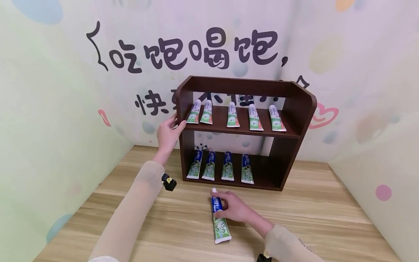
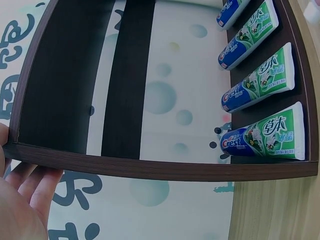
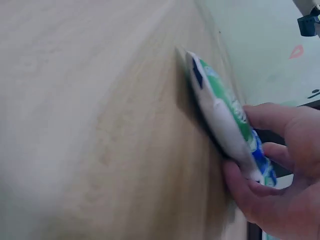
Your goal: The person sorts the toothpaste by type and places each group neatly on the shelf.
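Observation:
My right hand (image 1: 236, 208) grips a blue-and-green toothpaste tube (image 1: 222, 230) in front of the shelf, its white cap pointing toward the shelf. In the right wrist view the tube (image 3: 227, 117) is held by its edges between thumb and fingers, close over the table. My left hand (image 1: 169, 135) holds the left side panel of the dark brown two-tier shelf (image 1: 240, 131), thumb at the front. The left wrist view shows the fingers (image 2: 41, 192) on the outer side of that panel.
Several white-and-green toothpaste tubes (image 1: 232, 114) lean in a row on the upper tier. Several blue-and-green tubes (image 1: 227, 166) line the lower tier from the left, with bare board (image 1: 266, 174) at its right end. Printed walls enclose the wooden table (image 1: 311, 211).

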Tool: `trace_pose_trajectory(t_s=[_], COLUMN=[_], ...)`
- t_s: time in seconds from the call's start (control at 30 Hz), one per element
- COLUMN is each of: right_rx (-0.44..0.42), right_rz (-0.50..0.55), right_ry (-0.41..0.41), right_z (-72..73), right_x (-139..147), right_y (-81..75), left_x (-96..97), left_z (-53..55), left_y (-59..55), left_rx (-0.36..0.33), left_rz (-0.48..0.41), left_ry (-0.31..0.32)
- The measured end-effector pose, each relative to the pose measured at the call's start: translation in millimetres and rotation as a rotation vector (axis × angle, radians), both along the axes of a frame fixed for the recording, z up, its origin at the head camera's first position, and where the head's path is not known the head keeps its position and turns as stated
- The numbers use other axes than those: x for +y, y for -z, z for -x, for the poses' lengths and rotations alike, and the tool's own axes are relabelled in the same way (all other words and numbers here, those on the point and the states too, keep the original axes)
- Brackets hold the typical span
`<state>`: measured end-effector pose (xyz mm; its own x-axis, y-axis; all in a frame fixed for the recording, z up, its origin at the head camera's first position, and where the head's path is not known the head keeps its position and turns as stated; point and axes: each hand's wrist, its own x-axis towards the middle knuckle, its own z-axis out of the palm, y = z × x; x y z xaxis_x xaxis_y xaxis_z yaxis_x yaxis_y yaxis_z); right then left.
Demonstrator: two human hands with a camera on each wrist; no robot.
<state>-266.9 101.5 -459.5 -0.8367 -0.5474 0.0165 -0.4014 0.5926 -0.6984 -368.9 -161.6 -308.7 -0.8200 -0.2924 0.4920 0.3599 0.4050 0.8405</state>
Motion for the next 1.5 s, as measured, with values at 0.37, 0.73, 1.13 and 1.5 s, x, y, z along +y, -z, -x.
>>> trace_pose_trajectory(t_s=[0.37,0.73,1.13,1.5], right_rx=[0.002,-0.161,-0.410,-0.413], right_rz=[-0.142,-0.089,0.171,0.499], right_ry=[-0.029,-0.090,-0.051,0.075], right_z=[-8.3,-2.2,4.8,5.0], right_x=[-18.3,-12.3,0.2,4.3], right_y=[-13.2,-12.0,-7.2,-2.5], left_x=[-2.5,-2.9,-0.9,1.2], left_z=[2.3,2.8,1.9,1.7], left_y=[3.2,4.5,2.0,0.9], left_rx=[-0.004,-0.003,0.013,0.019], left_rz=[-0.001,0.002,0.021,0.028], left_ry=[-0.003,-0.015,-0.016,-0.026])
